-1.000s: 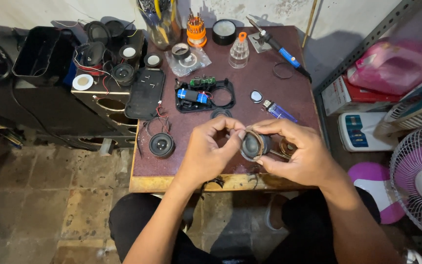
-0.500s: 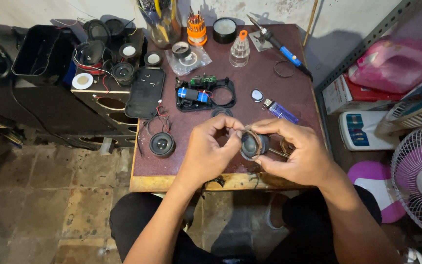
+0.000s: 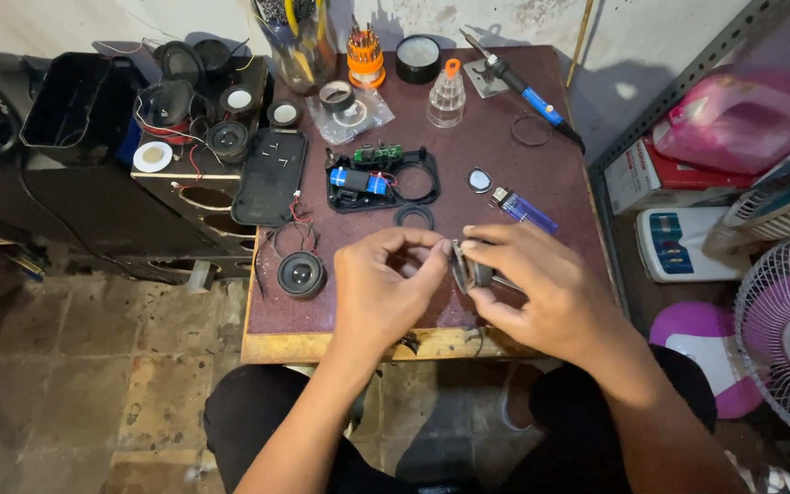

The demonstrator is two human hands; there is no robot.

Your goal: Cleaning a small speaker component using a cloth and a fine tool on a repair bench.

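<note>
head cam looks down on a dark red tabletop (image 3: 523, 183) crowded with repair bits. biggest thing on it is a flat black panel (image 3: 271, 176) near the left edge, then an opened black casing (image 3: 382, 178) with a blue battery inside, and a loose round speaker (image 3: 301, 273) with thin wires just left of the hands. a soldering iron (image 3: 523, 90) lies at the back. over the front edge, the right hand (image 3: 541, 288) is gripping a small round speaker part (image 3: 464, 269) held edge-on, and the left hand (image 3: 384, 288) pinches its other side with curled fingers.
</note>
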